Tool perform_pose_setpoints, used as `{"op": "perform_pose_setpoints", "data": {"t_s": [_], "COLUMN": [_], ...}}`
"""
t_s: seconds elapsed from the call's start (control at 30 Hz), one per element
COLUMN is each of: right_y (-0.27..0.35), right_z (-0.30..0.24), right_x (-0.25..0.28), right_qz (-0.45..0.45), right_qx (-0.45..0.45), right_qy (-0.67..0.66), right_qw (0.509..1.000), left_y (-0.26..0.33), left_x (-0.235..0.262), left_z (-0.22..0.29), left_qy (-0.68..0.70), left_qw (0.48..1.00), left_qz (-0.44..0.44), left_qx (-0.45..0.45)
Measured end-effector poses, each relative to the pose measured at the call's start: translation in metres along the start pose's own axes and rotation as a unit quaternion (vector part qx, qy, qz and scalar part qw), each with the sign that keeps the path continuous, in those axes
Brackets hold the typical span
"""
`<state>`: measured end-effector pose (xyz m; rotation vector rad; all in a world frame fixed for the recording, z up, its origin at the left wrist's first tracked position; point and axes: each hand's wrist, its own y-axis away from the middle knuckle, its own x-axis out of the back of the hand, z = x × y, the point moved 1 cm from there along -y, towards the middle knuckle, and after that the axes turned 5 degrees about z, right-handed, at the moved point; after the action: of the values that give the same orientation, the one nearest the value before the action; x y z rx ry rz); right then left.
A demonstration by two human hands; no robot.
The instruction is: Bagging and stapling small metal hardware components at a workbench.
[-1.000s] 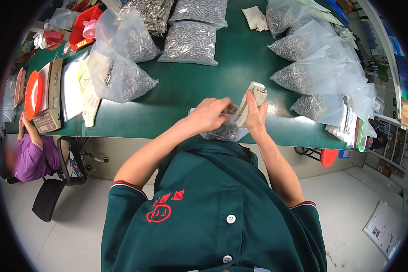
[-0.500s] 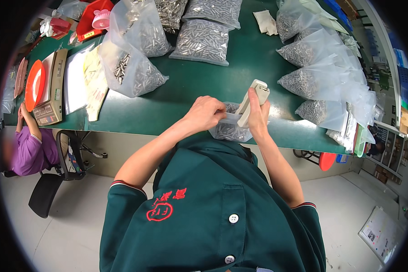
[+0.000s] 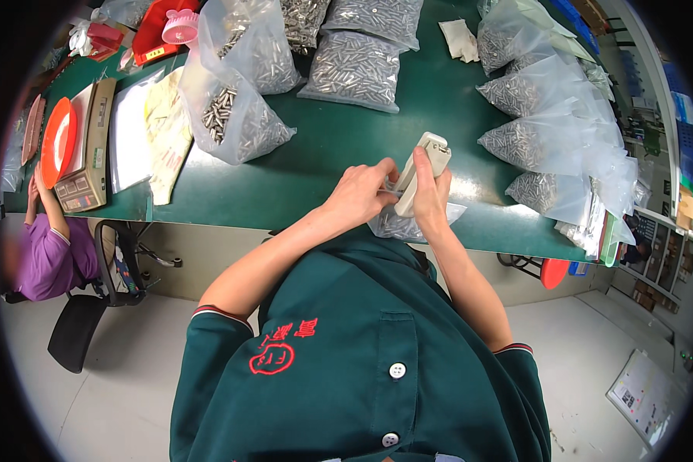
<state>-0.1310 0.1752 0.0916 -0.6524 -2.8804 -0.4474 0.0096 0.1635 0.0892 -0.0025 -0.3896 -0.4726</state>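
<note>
My right hand (image 3: pixel 433 202) is wrapped round an off-white hand-held bag sealer (image 3: pixel 436 149), which stands tilted over the table's near edge. A clear plastic bag (image 3: pixel 396 226) of small metal parts lies under it, partly hidden by both hands. Just left of the sealer, my left hand (image 3: pixel 359 194) pinches the bag's upper edge with thumb and fingers beside the sealer's jaws. Whether the jaws are closed on the plastic I cannot tell.
Filled bags of metal pins (image 3: pixel 354 71) lie at the back, with an open-topped bag (image 3: pixel 242 127) left of them. Several tied bags (image 3: pixel 508 142) line the right side. Left stand a scale (image 3: pixel 92 165) with an orange plate (image 3: pixel 59 142) and a yellow cloth (image 3: pixel 164 135). A seated person (image 3: pixel 50 258) is farther left.
The sealer and my right hand have shifted slightly left. My left hand has moved right, close against the sealer, and the bag looks more bunched under my hands.
</note>
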Motion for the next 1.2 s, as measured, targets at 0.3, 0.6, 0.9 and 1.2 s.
{"op": "perform_pose_setpoints", "data": {"t_s": [0.3, 0.6, 0.9, 1.2], "right_y": [-0.005, -0.003, -0.005, 0.002], "right_z": [0.004, 0.004, 0.006, -0.004], "right_x": [-0.001, -0.002, -0.001, 0.005], "right_qz": [-0.009, -0.007, -0.018, -0.064], "right_qx": [-0.004, -0.011, 0.013, -0.020], "right_qy": [0.001, -0.029, -0.002, -0.058], "right_qw": [1.000, 1.000, 1.000, 0.996], "left_y": [0.006, 0.019, 0.022, 0.021], "left_x": [0.008, 0.019, 0.015, 0.013], "left_z": [-0.018, -0.024, -0.022, -0.024], "left_qy": [0.062, 0.083, 0.086, 0.094], "left_qw": [0.997, 0.992, 0.993, 0.992], "left_qz": [-0.043, -0.012, 0.020, 0.030], "left_qx": [-0.008, 0.095, 0.082, 0.074]}}
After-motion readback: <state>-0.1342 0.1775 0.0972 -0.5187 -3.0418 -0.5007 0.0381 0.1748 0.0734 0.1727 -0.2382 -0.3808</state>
